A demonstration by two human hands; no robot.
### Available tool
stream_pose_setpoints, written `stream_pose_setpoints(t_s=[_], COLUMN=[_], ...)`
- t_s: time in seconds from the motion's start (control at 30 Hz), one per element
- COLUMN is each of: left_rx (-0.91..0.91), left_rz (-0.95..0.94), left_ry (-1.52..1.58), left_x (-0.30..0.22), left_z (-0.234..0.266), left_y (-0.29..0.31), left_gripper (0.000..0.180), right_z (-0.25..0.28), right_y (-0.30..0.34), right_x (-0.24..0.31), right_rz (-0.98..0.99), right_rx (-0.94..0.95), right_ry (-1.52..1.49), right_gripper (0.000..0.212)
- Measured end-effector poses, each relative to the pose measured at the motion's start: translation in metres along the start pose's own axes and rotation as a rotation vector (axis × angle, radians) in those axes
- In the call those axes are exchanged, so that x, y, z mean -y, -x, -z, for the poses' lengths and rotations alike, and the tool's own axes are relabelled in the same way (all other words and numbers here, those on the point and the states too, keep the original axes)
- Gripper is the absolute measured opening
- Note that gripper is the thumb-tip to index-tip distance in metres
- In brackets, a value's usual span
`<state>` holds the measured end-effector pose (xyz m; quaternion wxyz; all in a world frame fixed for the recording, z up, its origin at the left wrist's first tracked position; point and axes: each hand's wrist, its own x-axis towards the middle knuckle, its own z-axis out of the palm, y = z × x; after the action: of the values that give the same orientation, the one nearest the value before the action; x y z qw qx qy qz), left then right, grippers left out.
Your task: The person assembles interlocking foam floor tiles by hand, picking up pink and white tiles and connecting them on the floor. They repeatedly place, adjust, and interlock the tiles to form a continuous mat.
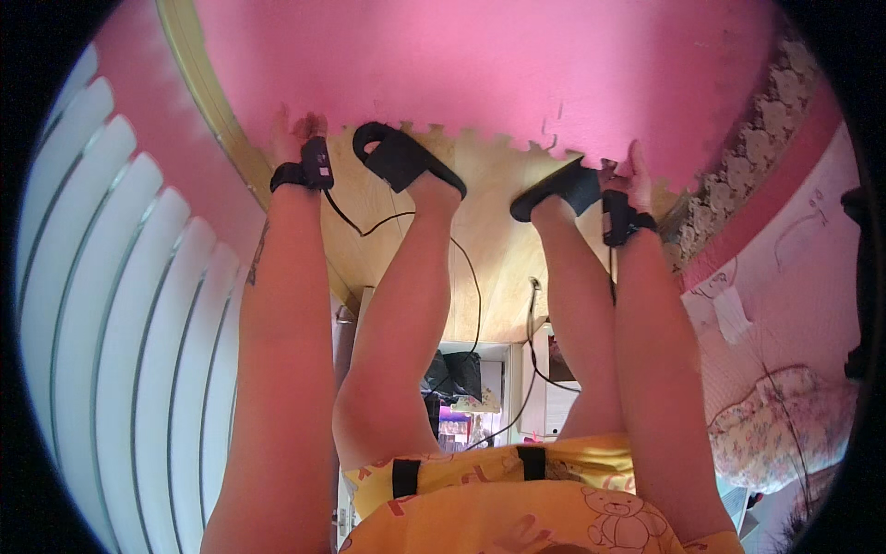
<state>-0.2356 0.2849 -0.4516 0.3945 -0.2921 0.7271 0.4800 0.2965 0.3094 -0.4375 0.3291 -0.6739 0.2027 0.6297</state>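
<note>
A large pink foam mat (498, 74) with a jagged puzzle edge lies on the wooden floor (498, 268) in front of me. My left hand (293, 129) reaches down to the mat's near left edge, its fingers curled onto it. At the near right edge my right hand (633, 171) grips the mat beside a toothed notch. Each wrist wears a black strap with a small device. Both of my feet are in black slippers (401, 157), and they stand at the mat's edge between my hands.
White curved slats (120, 305) fill the left side. A lace-trimmed pink cover (775, 138) and a floral cushion (784, 434) lie to the right. Thin black cables (475, 286) run across the floor between my legs. Small furniture and clutter (471, 388) sit behind my legs.
</note>
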Motion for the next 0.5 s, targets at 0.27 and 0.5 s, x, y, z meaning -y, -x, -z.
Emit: stream_pose_setpoints(t_s=[0.27, 0.5], left_rx=[-0.160, 0.275], left_rz=[-0.051, -0.163], left_ry=[-0.604, -0.595], left_x=[0.058, -0.006], left_z=[0.014, -0.046], left_y=[0.012, 0.144], left_gripper=[0.064, 0.053], right_z=[-0.077, -0.095], right_y=[0.124, 0.195], right_x=[0.044, 0.093], right_rz=[0.321, 0.389], right_rx=[-0.008, -0.074], right_ry=[0.035, 0.244], right_gripper=[0.034, 0.037])
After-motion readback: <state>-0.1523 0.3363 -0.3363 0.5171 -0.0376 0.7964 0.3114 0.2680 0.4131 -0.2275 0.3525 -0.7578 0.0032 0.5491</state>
